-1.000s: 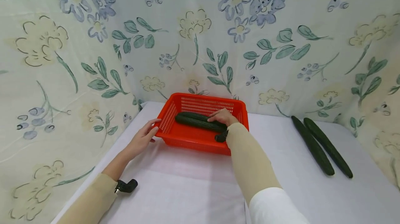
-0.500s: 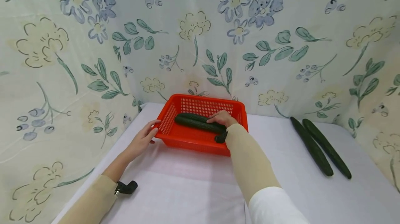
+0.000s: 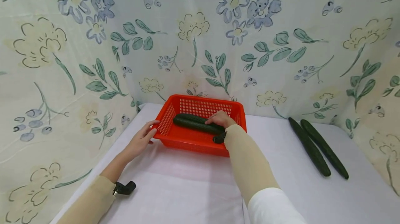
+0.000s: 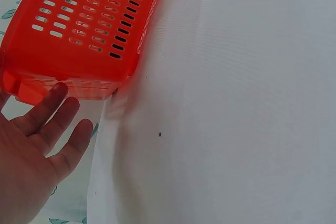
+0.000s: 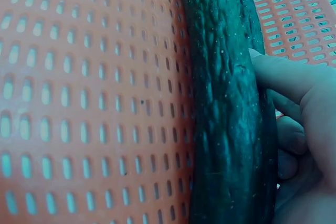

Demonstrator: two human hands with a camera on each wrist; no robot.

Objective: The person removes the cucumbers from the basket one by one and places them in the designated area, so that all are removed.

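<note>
Two dark green cucumbers lie side by side inside a red plastic basket point(image 3: 192, 146). My right hand point(image 3: 220, 118) reaches in over the basket's right part and grips the farther cucumber point(image 3: 195, 116). In the right wrist view, the thumb lies along that cucumber's side with the fingers bent below it. The nearer cucumber point(image 5: 226, 98) fills the middle of that view. My left hand point(image 3: 142, 140) is at the basket's left end, fingertips on the rim. Its fingers point(image 4: 68, 153) are spread and loosely extended by the end wall in the left wrist view.
Two more cucumbers, one on the left point(image 3: 309, 147) and one on the right point(image 3: 325, 148), lie on the white-covered table point(image 3: 184, 185) to the right. A flowered cloth point(image 3: 193, 43) hangs behind the basket and along the left side.
</note>
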